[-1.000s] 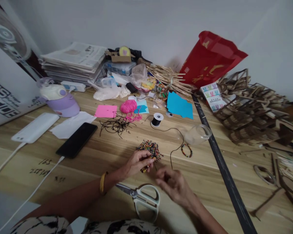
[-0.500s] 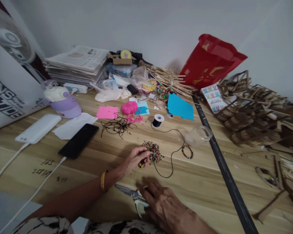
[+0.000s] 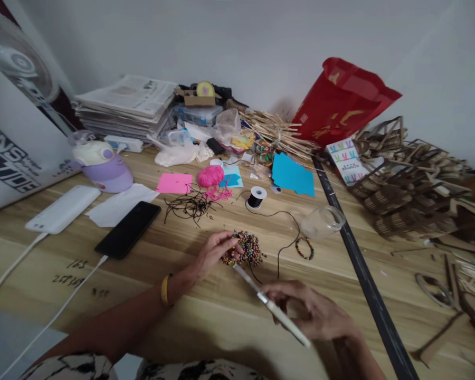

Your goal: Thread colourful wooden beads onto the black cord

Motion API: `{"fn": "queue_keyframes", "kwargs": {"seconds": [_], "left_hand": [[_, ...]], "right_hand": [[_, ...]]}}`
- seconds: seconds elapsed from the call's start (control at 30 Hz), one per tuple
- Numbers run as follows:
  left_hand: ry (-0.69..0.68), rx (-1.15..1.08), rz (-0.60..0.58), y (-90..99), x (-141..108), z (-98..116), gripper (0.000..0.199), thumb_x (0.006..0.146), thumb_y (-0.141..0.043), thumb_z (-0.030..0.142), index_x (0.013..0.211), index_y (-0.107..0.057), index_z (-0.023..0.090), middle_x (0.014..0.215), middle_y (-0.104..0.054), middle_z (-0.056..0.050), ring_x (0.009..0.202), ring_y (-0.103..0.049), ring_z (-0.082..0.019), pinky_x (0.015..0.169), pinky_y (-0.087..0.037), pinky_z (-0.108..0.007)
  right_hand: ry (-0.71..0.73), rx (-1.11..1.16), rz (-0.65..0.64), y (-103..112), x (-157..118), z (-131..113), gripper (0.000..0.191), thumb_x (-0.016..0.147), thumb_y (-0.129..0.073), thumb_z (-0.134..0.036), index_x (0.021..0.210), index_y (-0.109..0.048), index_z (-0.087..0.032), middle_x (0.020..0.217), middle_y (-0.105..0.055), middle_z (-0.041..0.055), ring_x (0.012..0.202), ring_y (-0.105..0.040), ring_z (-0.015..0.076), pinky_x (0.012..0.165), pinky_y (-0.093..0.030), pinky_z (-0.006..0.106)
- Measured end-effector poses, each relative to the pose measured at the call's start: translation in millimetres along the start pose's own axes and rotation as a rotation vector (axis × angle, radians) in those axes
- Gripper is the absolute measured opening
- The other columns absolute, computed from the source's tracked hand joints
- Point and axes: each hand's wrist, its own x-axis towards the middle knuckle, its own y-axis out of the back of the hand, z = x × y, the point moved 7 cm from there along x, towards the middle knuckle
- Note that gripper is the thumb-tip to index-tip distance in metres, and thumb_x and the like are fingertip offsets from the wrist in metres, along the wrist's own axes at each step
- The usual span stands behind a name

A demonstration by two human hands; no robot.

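Note:
My left hand (image 3: 214, 255) is closed in a pinch at the left side of a pile of small multicoloured beads (image 3: 250, 248). A short string of beads hangs from its fingertips, partly hidden by the fingers and hard to tell from the loose beads. My right hand (image 3: 311, 311) grips a pair of scissors (image 3: 287, 321) with pale handles, their blades pointing up and left at the pile. Black cord (image 3: 278, 264) runs from a spool (image 3: 256, 197) down to the beads. A finished-looking bead bracelet (image 3: 304, 248) lies to the right.
A glass jar (image 3: 322, 221) lies near a black strip (image 3: 364, 274) on the table. Cut black cords (image 3: 190, 205), pink yarn (image 3: 210, 176) and a blue sheet (image 3: 293, 175) sit farther back. At left are a phone (image 3: 127, 229) and a power bank (image 3: 63, 209); woven baskets (image 3: 396, 195) crowd the right.
My right hand has lifted the scissors off the table and swung them right and up, blades toward the beads. My left hand has shifted slightly left and up.

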Motion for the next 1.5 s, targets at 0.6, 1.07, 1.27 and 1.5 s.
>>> {"fn": "queue_keyframes", "kwargs": {"seconds": [0.6,1.07,1.27,1.5], "left_hand": [[-0.091,0.013,-0.016,-1.8,3,10,0.035,0.072,-0.065,0.046,0.068,-0.062,0.011,0.056,-0.054,0.001,0.052,-0.046,-0.009,0.051,-0.036,-0.021],[-0.117,0.03,-0.09,0.3,3,10,0.027,0.078,-0.063,0.037,0.091,-0.057,0.014,0.061,-0.058,0.003,0.055,-0.051,-0.009,0.053,-0.038,-0.02],[-0.085,-0.007,-0.098,-2.2,3,9,0.025,0.076,-0.064,0.037,0.08,-0.052,0.016,0.058,-0.057,0.003,0.052,-0.049,-0.008,0.052,-0.037,-0.02],[-0.007,-0.021,-0.158,-8.0,3,-2,0.027,0.074,-0.066,0.039,0.073,-0.056,0.014,0.058,-0.057,0.002,0.052,-0.048,-0.008,0.053,-0.036,-0.02]], "right_hand": [[-0.05,0.551,0.223,13,22,43,0.083,0.054,-0.078,-0.064,0.121,-0.056,-0.02,0.077,-0.056,0.0023,0.063,-0.044,0.0133,0.057,-0.036,0.024],[-0.083,0.548,0.132,10,25,45,0.073,0.059,-0.078,-0.059,0.115,-0.059,-0.018,0.075,-0.053,0.0001,0.063,-0.042,0.011,0.054,-0.032,0.021],[-0.089,0.513,0.119,11,26,46,0.069,0.06,-0.077,-0.057,0.114,-0.058,-0.018,0.078,-0.053,0.001,0.064,-0.043,0.0113,0.055,-0.033,0.021],[-0.067,0.462,0.162,8,29,45,0.063,0.064,-0.077,-0.054,0.113,-0.06,-0.018,0.071,-0.049,-0.0015,0.061,-0.04,0.0102,0.053,-0.03,0.021]]}}
